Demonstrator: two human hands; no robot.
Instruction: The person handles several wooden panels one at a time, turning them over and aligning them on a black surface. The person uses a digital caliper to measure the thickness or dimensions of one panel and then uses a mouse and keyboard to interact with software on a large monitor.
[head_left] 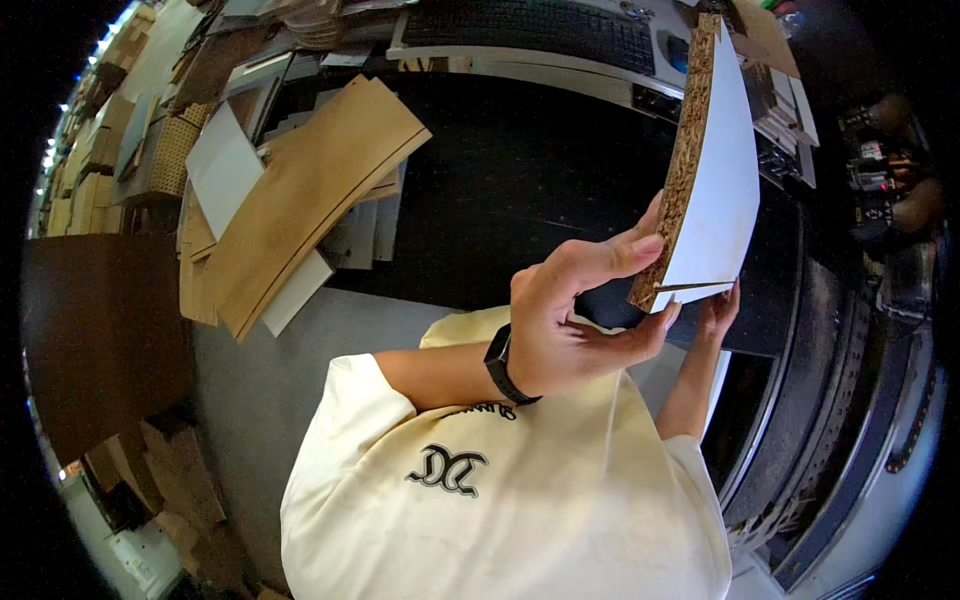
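A chipboard panel (716, 175) with a white face and rough bare edges stands tilted upright in front of me, right of centre. A narrow groove runs across the white face close to its lower end. My left hand (565, 325), with a black band on the wrist, grips that lower end from the left, thumb on the raw edge and fingers low by the corner. Behind the lower right corner, my right hand (717, 312) holds the panel too; the panel hides part of that hand.
Brown and white boards (320, 190) lie in a loose pile to the left on a black tabletop (490, 190). A black keyboard (530, 38) and a mouse (675, 50) are at the far side. Along the right runs a dark metal rail (770, 400). Stacked boards (90, 210) stand far left.
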